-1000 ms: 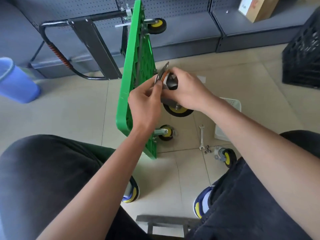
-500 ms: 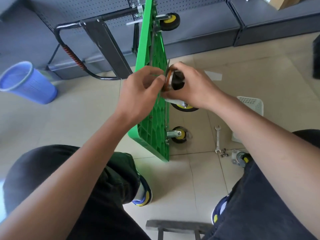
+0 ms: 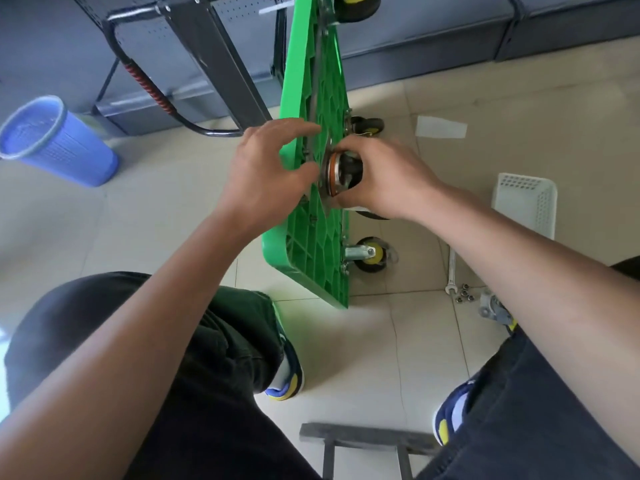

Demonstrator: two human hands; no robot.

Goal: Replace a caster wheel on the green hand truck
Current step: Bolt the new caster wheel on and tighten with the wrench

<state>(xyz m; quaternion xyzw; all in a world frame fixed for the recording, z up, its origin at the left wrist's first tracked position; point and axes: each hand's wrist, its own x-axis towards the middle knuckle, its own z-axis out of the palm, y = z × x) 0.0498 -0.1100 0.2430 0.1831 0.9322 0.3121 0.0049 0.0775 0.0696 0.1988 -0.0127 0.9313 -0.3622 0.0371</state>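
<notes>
Left hand (image 3: 266, 171) fingers spread, right hand (image 3: 388, 178) curled, gripping

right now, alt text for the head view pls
A person's right hand holds a caster wheel against the underside of the upended green hand truck while the left hand steadies the deck's edge; a wrench and nuts lie on the floor.

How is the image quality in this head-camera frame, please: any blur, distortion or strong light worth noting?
In the head view, wide-angle distortion bows the shelving base and the green hand truck; the left hand and right hand at the caster wheel are slightly motion-softened; bright daylight washes out the floor tiles, with a blown-out patch at the left edge; the wrench and nuts remain legible.
</notes>
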